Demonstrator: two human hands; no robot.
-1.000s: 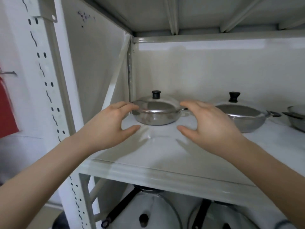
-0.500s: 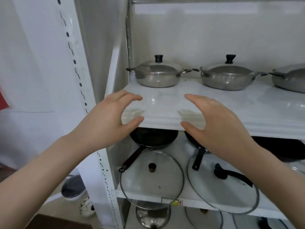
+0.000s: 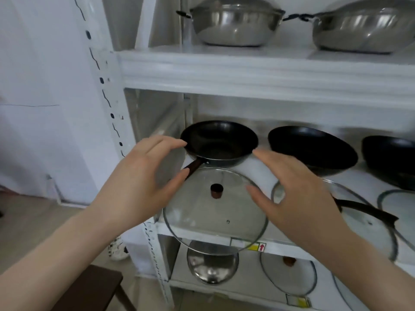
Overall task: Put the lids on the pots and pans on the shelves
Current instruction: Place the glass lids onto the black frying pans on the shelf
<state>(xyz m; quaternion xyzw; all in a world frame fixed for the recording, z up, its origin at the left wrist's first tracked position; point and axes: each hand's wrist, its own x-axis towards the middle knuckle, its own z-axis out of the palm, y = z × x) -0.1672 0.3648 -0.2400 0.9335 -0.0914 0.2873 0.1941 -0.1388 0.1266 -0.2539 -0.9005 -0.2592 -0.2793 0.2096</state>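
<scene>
A round glass lid [image 3: 215, 212] with a dark knob lies flat at the front of the middle shelf [image 3: 202, 235], jutting over its edge. Behind it sits a lidless black frying pan [image 3: 219, 142], its handle pointing toward the lid. My left hand [image 3: 139, 178] hovers at the lid's left side and my right hand [image 3: 292, 187] at its right side, both with fingers spread and holding nothing. A second black pan [image 3: 312, 147] and a third [image 3: 390, 160] stand further right, with more glass lids [image 3: 368, 223] in front of them.
Two lidded steel pots [image 3: 233, 23] [image 3: 363, 30] stand on the upper shelf. The lower shelf holds a steel lid [image 3: 212, 265] and a glass lid [image 3: 289, 274]. A white perforated upright [image 3: 107, 104] frames the left side. A dark stool corner [image 3: 94, 288] sits on the floor.
The view has dropped from the upper shelf to the middle shelf. Both open hands came down with it and now flank the glass lid in front of the black pan.
</scene>
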